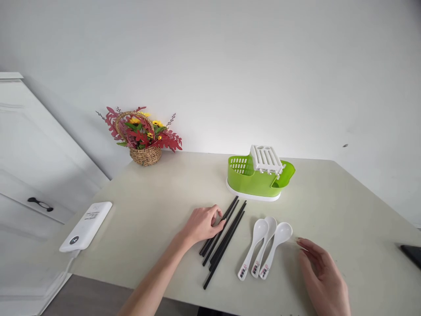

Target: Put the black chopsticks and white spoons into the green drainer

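Several black chopsticks (227, 242) lie slanted on the table, roughly side by side. My left hand (204, 223) is over the leftmost ones, its fingers curled and the thumb across them; the palm side is hidden. To the right of the chopsticks rest three white spoons (273, 248), bowls pointing away from me and printed marks on the handle ends. My right hand (324, 276) is just right of the spoons, with bent fingers held apart and nothing between them. Behind them stands a green utensil holder (255, 182) with a white slotted rack (267, 159) and a white base.
A woven basket (145, 156) of red leaves and yellow flowers stands at the back left by the wall. A white power bank (86, 227) with a cable lies near the left edge. A dark object (411, 254) sits at the far right. A white cabinet (39, 153) is at left.
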`<state>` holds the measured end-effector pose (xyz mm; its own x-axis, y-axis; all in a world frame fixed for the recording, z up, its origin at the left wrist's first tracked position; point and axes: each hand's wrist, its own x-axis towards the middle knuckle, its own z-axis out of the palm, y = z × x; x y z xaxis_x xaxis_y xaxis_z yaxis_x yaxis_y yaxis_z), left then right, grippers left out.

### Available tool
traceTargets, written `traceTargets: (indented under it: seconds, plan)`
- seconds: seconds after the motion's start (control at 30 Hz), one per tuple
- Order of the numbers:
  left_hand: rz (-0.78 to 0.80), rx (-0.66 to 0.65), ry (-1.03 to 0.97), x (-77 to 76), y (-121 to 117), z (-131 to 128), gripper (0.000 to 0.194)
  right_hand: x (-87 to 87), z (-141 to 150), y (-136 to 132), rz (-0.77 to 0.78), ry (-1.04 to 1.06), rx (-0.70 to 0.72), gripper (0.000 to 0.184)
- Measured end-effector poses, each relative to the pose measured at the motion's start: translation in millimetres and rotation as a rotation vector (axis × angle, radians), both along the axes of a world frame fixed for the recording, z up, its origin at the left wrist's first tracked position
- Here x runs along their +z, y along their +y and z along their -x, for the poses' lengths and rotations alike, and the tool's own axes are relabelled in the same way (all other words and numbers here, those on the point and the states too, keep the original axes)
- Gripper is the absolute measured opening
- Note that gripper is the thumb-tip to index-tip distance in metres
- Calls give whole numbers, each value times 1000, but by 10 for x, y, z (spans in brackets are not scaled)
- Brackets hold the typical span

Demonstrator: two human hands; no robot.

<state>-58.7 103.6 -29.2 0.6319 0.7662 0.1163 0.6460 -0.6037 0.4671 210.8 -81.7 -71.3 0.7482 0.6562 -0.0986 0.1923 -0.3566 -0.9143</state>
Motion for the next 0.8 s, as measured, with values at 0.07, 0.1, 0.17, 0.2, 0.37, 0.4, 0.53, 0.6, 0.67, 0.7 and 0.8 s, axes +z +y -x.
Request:
traceTargets:
  seconds: [0.07, 0.1, 0.17, 0.2, 0.37, 0.4, 0.53, 0.6, 0.67, 0.7, 0.8]
  plan:
    - [-15, 18, 11, 4, 4, 7, 13, -6, -2, -1, -6, -6, 3, 50]
    - [-22, 30, 16, 10, 7, 14, 13, -10, -4, -1, -8, -10, 6, 50]
    - [-29, 58, 21, 26, 20, 36, 11, -18, -9, -3, -16, -15, 12, 51]
    - [-40, 76, 18, 36, 31, 52, 10, -21, -10, -3, -22, -15, 16, 52]
    - [-184, 195, -40, 30, 135, 167, 8, -11, -4, 0, -26, -13, 17, 51]
    - [-217, 216, -45, 12, 160, 192, 7, -4, -1, -1, -28, -13, 17, 51]
    - [-343, 267, -19, -83, 230, 264, 7, 14, 3, -10, -10, -18, 24, 52]
    - [-380, 277, -1, -119, 243, 278, 7, 12, -1, -11, -2, -17, 27, 52]
    - [-398, 282, 13, -140, 246, 279, 9, 4, -5, -8, -9, -15, 28, 52]
    - [-403, 283, 20, -146, 245, 278, 11, -1, -6, -6, -12, -14, 29, 52]
    - [-410, 281, 40, -159, 245, 273, 16, -10, -4, 1, -13, -23, 35, 52]
